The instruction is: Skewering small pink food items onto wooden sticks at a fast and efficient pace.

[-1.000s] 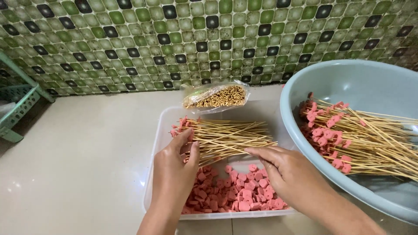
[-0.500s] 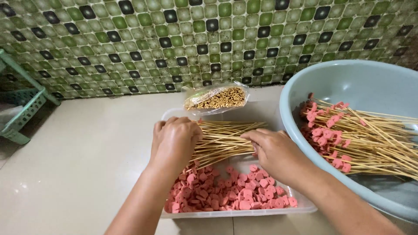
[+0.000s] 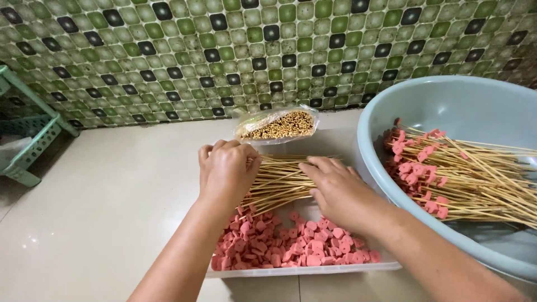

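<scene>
My left hand [image 3: 226,170] covers the near ends of the bundle of bamboo skewers [image 3: 279,179], so I cannot tell how my fingers grip them. My right hand [image 3: 335,190] hides the bundle's other end and part of the clear plastic tray [image 3: 302,271] beneath; the tray's far wall is hidden behind both hands. My forearms hide some of the pink sausage slices [image 3: 291,249]. The blue basin [image 3: 447,106] is cut off by the right and lower edges, as are the loaded skewers [image 3: 475,179] inside. The green rack [image 3: 31,140] is cropped at the left. The bag's [image 3: 277,124] contents are too small to identify.
</scene>
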